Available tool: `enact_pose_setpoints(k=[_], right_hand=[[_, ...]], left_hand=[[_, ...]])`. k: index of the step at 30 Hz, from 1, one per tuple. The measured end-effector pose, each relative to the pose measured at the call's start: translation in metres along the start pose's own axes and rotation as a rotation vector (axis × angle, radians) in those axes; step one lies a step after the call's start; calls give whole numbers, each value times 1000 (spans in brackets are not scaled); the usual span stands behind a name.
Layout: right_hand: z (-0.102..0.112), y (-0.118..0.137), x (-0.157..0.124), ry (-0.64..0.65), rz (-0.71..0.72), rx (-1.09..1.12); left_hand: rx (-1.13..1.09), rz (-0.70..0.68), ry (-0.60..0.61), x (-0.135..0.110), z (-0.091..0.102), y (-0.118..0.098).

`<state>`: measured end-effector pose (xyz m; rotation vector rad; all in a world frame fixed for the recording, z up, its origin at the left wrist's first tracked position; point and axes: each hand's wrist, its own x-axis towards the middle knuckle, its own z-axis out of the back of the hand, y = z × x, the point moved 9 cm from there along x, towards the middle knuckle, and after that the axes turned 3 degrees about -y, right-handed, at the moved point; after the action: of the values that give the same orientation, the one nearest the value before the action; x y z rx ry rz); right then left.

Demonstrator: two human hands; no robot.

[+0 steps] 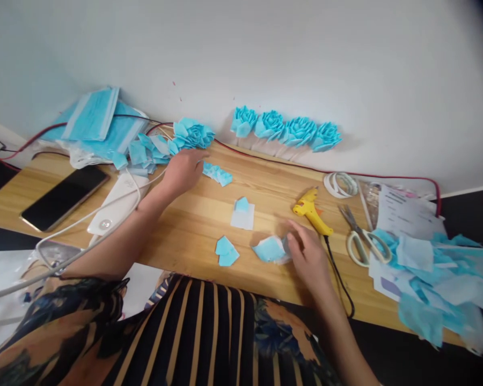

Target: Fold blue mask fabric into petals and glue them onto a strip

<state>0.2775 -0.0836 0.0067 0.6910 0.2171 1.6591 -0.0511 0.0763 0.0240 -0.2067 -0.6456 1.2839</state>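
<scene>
My left hand is over the table beside a blue fabric flower and a short row of folded blue petals. One finger stretches out to the right; the others are partly hidden, and I make out nothing firmly held. Low over the table, my right hand has its fingers apart at the edge of a pale blue fabric piece. Between the hands lie a folded blue petal and a white square with a small blue folded piece on it.
Several blue flowers lean against the wall. A yellow glue gun, scissors and a white tape roll lie right. Blue scraps cover the right end. Left are masks, a phone and a white power strip.
</scene>
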Motion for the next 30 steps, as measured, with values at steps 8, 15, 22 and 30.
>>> enact_pose_setpoints(k=[8,15,22,30], right_hand=[[-15,6,-5,129,-138,91],[-22,51,13,176,122,18],[-32,75,61,207,269,-74],[-75,56,101,220,195,36]], left_hand=[[151,53,139,-1,-20,9],[-74,-100,-70,-6,1,-37],[-239,-188,-47,-27,-8,-82],[-189,-66,127,-38,-33,-60]])
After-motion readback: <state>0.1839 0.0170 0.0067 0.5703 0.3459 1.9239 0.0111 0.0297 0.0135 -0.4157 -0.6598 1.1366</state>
